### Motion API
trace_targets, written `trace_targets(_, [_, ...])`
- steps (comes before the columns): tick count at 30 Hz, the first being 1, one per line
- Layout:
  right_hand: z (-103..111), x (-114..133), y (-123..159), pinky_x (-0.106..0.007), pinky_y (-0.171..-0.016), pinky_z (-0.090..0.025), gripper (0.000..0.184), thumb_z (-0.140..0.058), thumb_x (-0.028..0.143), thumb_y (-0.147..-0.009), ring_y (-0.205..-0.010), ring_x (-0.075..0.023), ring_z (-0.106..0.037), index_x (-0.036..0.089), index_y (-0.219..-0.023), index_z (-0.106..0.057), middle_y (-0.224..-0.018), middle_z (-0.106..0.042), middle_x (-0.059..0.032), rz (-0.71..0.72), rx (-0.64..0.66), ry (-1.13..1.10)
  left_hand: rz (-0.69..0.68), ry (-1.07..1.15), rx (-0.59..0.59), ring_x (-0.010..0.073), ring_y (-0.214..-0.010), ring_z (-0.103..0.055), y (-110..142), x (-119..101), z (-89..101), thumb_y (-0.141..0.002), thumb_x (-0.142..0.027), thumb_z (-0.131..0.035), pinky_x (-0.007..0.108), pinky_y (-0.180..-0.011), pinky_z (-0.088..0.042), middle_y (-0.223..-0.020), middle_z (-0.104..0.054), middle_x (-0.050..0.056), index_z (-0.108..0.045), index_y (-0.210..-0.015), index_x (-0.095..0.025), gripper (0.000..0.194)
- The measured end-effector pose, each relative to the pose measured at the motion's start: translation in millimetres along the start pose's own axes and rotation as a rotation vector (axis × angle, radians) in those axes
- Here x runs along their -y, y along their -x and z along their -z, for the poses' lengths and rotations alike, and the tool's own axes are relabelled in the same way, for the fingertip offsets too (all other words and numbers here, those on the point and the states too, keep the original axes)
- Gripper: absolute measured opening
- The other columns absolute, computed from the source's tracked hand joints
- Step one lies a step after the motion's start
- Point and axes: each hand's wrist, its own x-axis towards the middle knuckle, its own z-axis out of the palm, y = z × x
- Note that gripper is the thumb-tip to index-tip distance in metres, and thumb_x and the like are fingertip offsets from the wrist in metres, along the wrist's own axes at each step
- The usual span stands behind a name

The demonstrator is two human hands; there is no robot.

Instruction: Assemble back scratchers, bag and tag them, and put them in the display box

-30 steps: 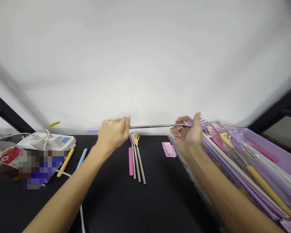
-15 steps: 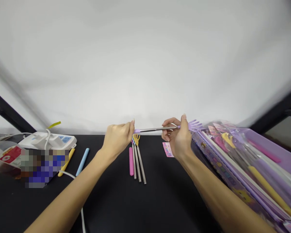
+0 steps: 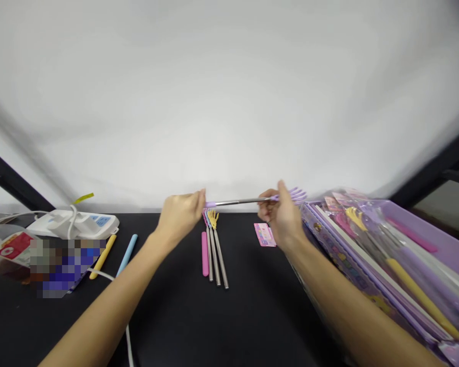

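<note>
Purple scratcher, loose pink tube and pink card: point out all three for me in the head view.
Purple scratcher (image 3: 245, 201): head view, on its metal rod.
Loose pink tube (image 3: 205, 254): head view, on the middle of its length.
Pink card (image 3: 264, 235): head view, on its printed face.

Above the surface's (image 3: 229, 326) back edge: 2 hands, the left hand (image 3: 179, 216) and the right hand (image 3: 285, 216), with 1 purple scratcher (image 3: 245, 201). Near the middle of that edge, 3 metal rods (image 3: 219, 257) bear 1 pink, 1 blue and 1 yellow claw. Loose handles also make 3: 1 pink handle (image 3: 205, 255) beside the rods, 1 yellow handle (image 3: 102, 257) and 1 blue handle (image 3: 127, 255) nearer the left back corner, where 1 power strip (image 3: 99, 230) lies. Toward the right edge, 1 purple box (image 3: 451, 250); its packaged scratchers (image 3: 409, 285) overlap too much to count.
</note>
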Motion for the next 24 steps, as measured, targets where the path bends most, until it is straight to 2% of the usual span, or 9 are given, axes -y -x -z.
trace_targets(2, [2, 9, -4, -0.019, -0.034, -0.028, 0.058, -0.037, 0.051, -0.097, -0.035, -0.0074, -0.04, 0.015, -0.055, -0.057, -0.042, -0.048, -0.0003, 0.035, -0.105, -0.065, 0.058, -0.037, -0.001, 0.016, -0.047, -0.055, 0, 13, 1.2, -0.1, -0.03, -0.033, 0.031, -0.052, -0.022, -0.052, -0.061, 0.006, -0.058, -0.061, -0.017, 0.048])
trace_targets(4, [2, 11, -4, -0.021, -0.035, -0.031, 0.066, -0.027, 0.054, -0.098, -0.035, -0.0097, -0.044, 0.014, -0.056, -0.06, -0.041, -0.05, -0.0027, 0.001, -0.088, -0.089, 0.078, -0.06, -0.008, 0.0161, -0.049, -0.056, -1, 12, 4.7, -0.099, -0.03, -0.034, 0.031, -0.053, -0.021, -0.054, -0.062, 0.006, -0.058, -0.061, -0.017, 0.047])
trace_targets(8, [0, 10, -1, -0.022, -0.035, -0.034, 0.07, -0.025, 0.06, -0.096, -0.032, -0.0101, -0.043, 0.014, -0.055, -0.058, -0.04, -0.051, -0.0045, -0.12, -0.026, -0.152, -0.03, -0.061, 0.014, 0.015, -0.049, -0.055, -4, -5, 12.0, -0.1, -0.033, -0.031, 0.031, -0.051, -0.019, -0.056, -0.062, 0.004, -0.059, -0.065, -0.018, 0.047])
trace_targets(10, [3, 15, -3, -0.021, -0.034, -0.031, 0.068, -0.028, 0.059, -0.097, -0.029, -0.0079, -0.037, 0.015, -0.052, -0.055, -0.037, -0.048, -0.0025, -0.095, -0.082, -0.179, -0.035, -0.083, 0.01, 0.0144, -0.047, -0.053, -6, -3, 14.3, -0.1, -0.032, -0.031, 0.031, -0.051, -0.019, -0.055, -0.062, 0.004, -0.059, -0.064, -0.018, 0.047])
trace_targets(14, [10, 24, -10, -0.021, -0.034, -0.028, 0.066, -0.025, 0.054, -0.099, -0.029, -0.008, -0.034, 0.017, -0.049, -0.05, -0.035, -0.044, -0.0013, 0.009, -0.201, -0.206, 0.071, -0.128, -0.091, 0.0139, -0.045, -0.05, -7, 7, 19.0, -0.098, -0.029, -0.036, 0.03, -0.051, -0.018, -0.05, -0.057, 0.004, -0.053, -0.057, -0.017, 0.046])
trace_targets(16, [8, 22, -10, -0.021, -0.034, -0.028, 0.065, -0.026, 0.057, -0.098, -0.03, -0.0083, -0.035, 0.018, -0.051, -0.049, -0.036, -0.045, -0.0009, -0.014, -0.168, -0.222, 0.029, -0.109, -0.128, 0.0138, -0.046, -0.05, -8, -2, 21.0, -0.098, -0.03, -0.036, 0.031, -0.051, -0.018, -0.05, -0.055, 0.004, -0.053, -0.056, -0.018, 0.047])
trace_targets(19, [8, 19, -10, -0.021, -0.033, -0.028, 0.065, -0.029, 0.062, -0.095, -0.03, -0.0078, -0.034, 0.018, -0.052, -0.049, -0.037, -0.044, -0.0003, -0.077, -0.125, -0.221, -0.115, -0.063, -0.104, 0.0132, -0.046, -0.049, -9, -15, 21.8, -0.098, -0.031, -0.035, 0.031, -0.05, -0.019, -0.05, -0.054, 0.003, -0.054, -0.057, -0.018, 0.047])
trace_targets(21, [13, 24, -13, -0.021, -0.033, -0.026, 0.065, -0.027, 0.059, -0.097, -0.028, -0.0075, -0.032, 0.018, -0.052, -0.047, -0.035, -0.043, -0.0003, -0.071, -0.164, -0.224, -0.126, -0.062, -0.103, 0.0129, -0.045, -0.048, -10, -10, 22.3, -0.098, -0.029, -0.035, 0.03, -0.05, -0.02, -0.051, -0.054, 0.003, -0.054, -0.058, -0.017, 0.046])
trace_targets(24, [21, 35, -17, -0.021, -0.033, -0.023, 0.065, -0.021, 0.053, -0.1, -0.027, -0.0077, -0.029, 0.019, -0.05, -0.044, -0.033, -0.041, -0.0002, -0.027, -0.269, -0.242, 0.028, -0.095, -0.176, 0.0133, -0.045, -0.046, -12, 13, 26.0, -0.097, -0.029, -0.035, 0.03, -0.051, -0.022, -0.049, -0.053, 0.003, -0.053, -0.057, -0.017, 0.046])
